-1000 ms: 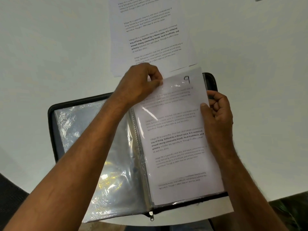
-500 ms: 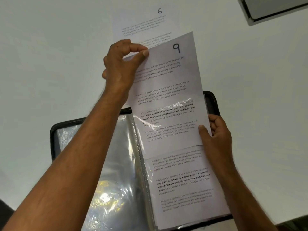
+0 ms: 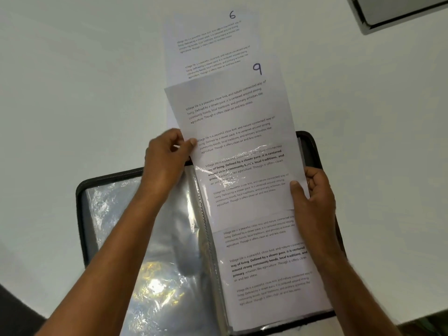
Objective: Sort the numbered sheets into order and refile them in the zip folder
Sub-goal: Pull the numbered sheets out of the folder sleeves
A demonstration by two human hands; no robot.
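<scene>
White desk (image 3: 72, 93), zip folder (image 3: 312, 146) open, sorting barely begun.
Sheet 9 (image 3: 232, 117) sits half out of its sleeve: my left hand (image 3: 167, 158) pinches its edge, my right hand (image 3: 312, 202) grips its side; sheet 6 (image 3: 208, 32) already lies beyond; another stays filed.

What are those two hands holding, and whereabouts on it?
Sheet 9: left hand pinches its left edge, right hand grips its lower right edge.
</scene>
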